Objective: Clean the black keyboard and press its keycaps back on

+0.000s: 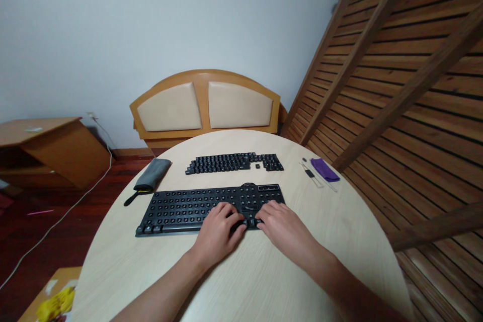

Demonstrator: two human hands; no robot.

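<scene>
A black keyboard frame (188, 209) with its keycaps off lies on the round pale wooden table (320, 241). My left hand (219, 231) and my right hand (281, 226) rest on its near right edge, fingers curled together over the frame around a small dark part between them. Whether either hand pinches something is hidden. Behind the frame, the removed black keycaps (234, 162) are laid out in rows.
A grey folded pouch (153, 175) with a black strap lies at the table's left. A purple cloth (324, 169) and small thin tools (311, 173) lie at the right. A wooden slatted bed frame (396, 85) leans at the right; a headboard (206, 105) stands behind.
</scene>
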